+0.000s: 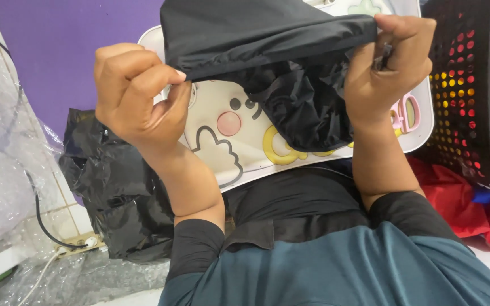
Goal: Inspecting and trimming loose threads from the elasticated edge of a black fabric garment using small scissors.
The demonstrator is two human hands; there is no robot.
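**Black cloth item held up in two hands over a small printed tabletop**

- Left hand (134,93): clenched on the lower left edge of the black cloth item (267,51), thumb and fingers pinching the hem.
- Right hand (389,59): clenched on the right end of the same hem, fingers curled over it, a fold of fabric bunched in the fist.
- Black cloth item: raised between both hands, hem stretched taut from one to the other; a crinkled, shiny part hangs below it between the forearms, in front of the tabletop.
- Tabletop (222,136): white, rounded corners, printed with a cartoon face and yellow rings; it lies behind the hands.
- Black plastic bag (114,187): crumpled, beside the left forearm, on the floor.
- Perforated black basket (466,96): upright at the right, just beside the tabletop.
- Red fabric (472,209): heaped below the basket.
- Bubble wrap (1,170): far left, with a black cable (43,224) running across it.
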